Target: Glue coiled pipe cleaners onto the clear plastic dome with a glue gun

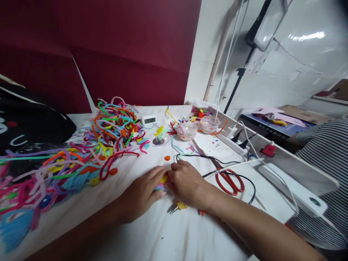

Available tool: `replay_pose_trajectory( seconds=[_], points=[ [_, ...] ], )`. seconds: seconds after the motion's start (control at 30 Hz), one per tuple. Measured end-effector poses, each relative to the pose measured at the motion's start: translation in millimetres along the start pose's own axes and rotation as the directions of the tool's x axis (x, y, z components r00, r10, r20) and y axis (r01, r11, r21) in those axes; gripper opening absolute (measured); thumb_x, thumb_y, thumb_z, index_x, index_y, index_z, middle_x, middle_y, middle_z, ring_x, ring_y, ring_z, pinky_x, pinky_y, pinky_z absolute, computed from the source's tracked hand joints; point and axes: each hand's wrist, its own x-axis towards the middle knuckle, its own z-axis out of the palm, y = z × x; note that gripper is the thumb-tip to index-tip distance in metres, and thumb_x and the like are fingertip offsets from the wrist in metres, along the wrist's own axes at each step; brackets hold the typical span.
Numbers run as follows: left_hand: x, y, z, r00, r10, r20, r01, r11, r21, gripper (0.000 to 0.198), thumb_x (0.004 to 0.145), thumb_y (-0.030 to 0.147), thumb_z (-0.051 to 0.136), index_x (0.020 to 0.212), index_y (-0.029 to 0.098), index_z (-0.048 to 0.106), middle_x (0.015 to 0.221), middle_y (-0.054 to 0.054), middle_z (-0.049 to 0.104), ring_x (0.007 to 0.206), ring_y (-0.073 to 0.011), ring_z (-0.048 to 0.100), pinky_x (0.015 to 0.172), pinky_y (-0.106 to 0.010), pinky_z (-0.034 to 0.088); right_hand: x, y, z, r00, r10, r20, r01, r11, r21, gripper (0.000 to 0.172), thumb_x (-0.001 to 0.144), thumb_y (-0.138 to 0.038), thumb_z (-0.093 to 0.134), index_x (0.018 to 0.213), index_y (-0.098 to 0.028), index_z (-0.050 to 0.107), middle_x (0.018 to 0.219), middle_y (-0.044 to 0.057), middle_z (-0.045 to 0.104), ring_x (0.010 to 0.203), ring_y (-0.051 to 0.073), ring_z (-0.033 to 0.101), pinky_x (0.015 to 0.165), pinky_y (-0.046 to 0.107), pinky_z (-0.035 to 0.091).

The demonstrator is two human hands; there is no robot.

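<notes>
My left hand (143, 192) and my right hand (187, 183) meet on the white cloth, fingers curled together around a small bundle of coloured pipe cleaners (162, 183), yellow on top, pink and blue below. Both hands rest on the table. A small yellow piece on a short wire (179, 206) lies just below my right hand. Red-handled scissors (230, 181) lie to the right of my right wrist.
A big heap of coloured pipe cleaners (81, 156) covers the left. Clear plastic balls (187, 130) and a small digital clock (149, 119) sit at the back. Black and white cables (233, 165) cross the right side. A person in a striped top (326, 152) sits at far right.
</notes>
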Motion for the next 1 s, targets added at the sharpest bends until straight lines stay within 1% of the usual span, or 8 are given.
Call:
replay_pose_trajectory(
  seconds=[0.1, 0.2, 0.3, 0.4, 0.57, 0.67, 0.8, 1.0],
  points=[
    [-0.1, 1.9, -0.1, 1.000, 0.011, 0.005, -0.011, 1.000, 0.023, 0.047, 0.090, 0.023, 0.051, 0.136, 0.018, 0.045, 0.144, -0.013, 0.049, 0.134, -0.0267, 0.046, 0.112, -0.041, 0.041, -0.2, 0.2, 1.8, 1.000, 0.006, -0.017, -0.006, 1.000, 0.008, 0.017, 0.087, -0.019, 0.055, 0.085, -0.012, 0.070, 0.089, 0.013, 0.070, 0.087, 0.024, 0.060, 0.081, 0.035, 0.040],
    [-1.2, -0.3, -0.9, 0.999, 0.035, 0.027, -0.036, 0.999, 0.022, 0.045, 0.091, 0.024, 0.050, 0.136, 0.020, 0.044, 0.144, -0.011, 0.049, 0.134, -0.0258, 0.045, 0.112, -0.041, 0.041, 0.3, -0.4, 1.7, 1.000, -0.007, 0.010, 0.007, 1.000, -0.005, 0.016, 0.086, -0.018, 0.055, 0.084, -0.012, 0.070, 0.086, 0.012, 0.070, 0.086, 0.024, 0.060, 0.082, 0.036, 0.039],
    [-3.0, -6.3, -1.8, 0.997, 0.063, 0.051, -0.064, 0.998, 0.012, 0.049, 0.094, 0.026, 0.045, 0.142, 0.022, 0.038, 0.149, -0.010, 0.044, 0.138, -0.0254, 0.041, 0.115, -0.042, 0.037, 0.8, -1.8, 2.1, 1.000, -0.010, 0.026, 0.010, 1.000, -0.019, 0.017, 0.086, -0.016, 0.053, 0.084, -0.012, 0.069, 0.085, 0.011, 0.069, 0.086, 0.024, 0.060, 0.082, 0.037, 0.040],
    [-3.2, -10.2, -3.0, 0.994, 0.089, 0.059, -0.089, 0.996, -0.017, 0.050, 0.096, 0.025, 0.039, 0.146, 0.022, 0.032, 0.152, -0.010, 0.040, 0.140, -0.0242, 0.038, 0.117, -0.043, 0.034, 0.2, -2.3, 4.5, 1.000, 0.004, 0.000, -0.004, 1.000, -0.018, 0.018, 0.087, -0.018, 0.052, 0.086, -0.012, 0.069, 0.087, 0.011, 0.068, 0.085, 0.024, 0.059, 0.080, 0.037, 0.040],
    [-2.0, -7.1, -3.3, 0.994, 0.105, 0.031, -0.104, 0.994, -0.038, 0.048, 0.094, 0.020, 0.039, 0.142, 0.020, 0.038, 0.148, -0.011, 0.046, 0.138, -0.0234, 0.042, 0.115, -0.043, 0.038, -1.9, -2.8, 8.2, 0.999, 0.027, -0.047, -0.027, 1.000, -0.007, 0.017, 0.087, -0.019, 0.054, 0.087, -0.011, 0.069, 0.087, 0.012, 0.067, 0.084, 0.024, 0.057, 0.079, 0.037, 0.040],
    [-3.9, -7.4, 0.2, 0.996, 0.091, 0.009, -0.091, 0.996, -0.005, 0.053, 0.093, 0.017, 0.041, 0.145, 0.020, 0.034, 0.151, -0.012, 0.043, 0.139, -0.0248, 0.041, 0.115, -0.044, 0.039, -1.7, -4.8, 8.4, 0.998, 0.045, -0.042, -0.045, 0.999, 0.003, 0.016, 0.086, -0.019, 0.056, 0.086, -0.011, 0.070, 0.087, 0.013, 0.067, 0.084, 0.024, 0.057, 0.078, 0.038, 0.041],
    [-7.9, -9.9, 4.0, 0.995, 0.096, 0.003, -0.096, 0.995, 0.036, 0.055, 0.093, 0.016, 0.042, 0.147, 0.021, 0.032, 0.152, -0.011, 0.042, 0.139, -0.0244, 0.041, 0.114, -0.043, 0.040, 0.4, -7.4, 7.5, 0.998, 0.068, -0.012, -0.067, 0.998, 0.006, 0.016, 0.086, -0.016, 0.055, 0.088, -0.011, 0.071, 0.088, 0.014, 0.067, 0.086, 0.026, 0.057, 0.078, 0.039, 0.041],
    [-13.5, -7.1, 3.5, 0.995, 0.087, -0.042, -0.083, 0.994, 0.072, 0.058, 0.095, 0.019, 0.040, 0.151, 0.022, 0.026, 0.153, -0.011, 0.041, 0.138, -0.0258, 0.043, 0.113, -0.043, 0.042, 1.8, -7.4, 8.2, 0.997, 0.073, 0.005, -0.073, 0.997, 0.027, 0.015, 0.085, -0.015, 0.057, 0.088, -0.010, 0.071, 0.089, 0.015, 0.067, 0.086, 0.026, 0.056, 0.079, 0.039, 0.042]
  ],
)
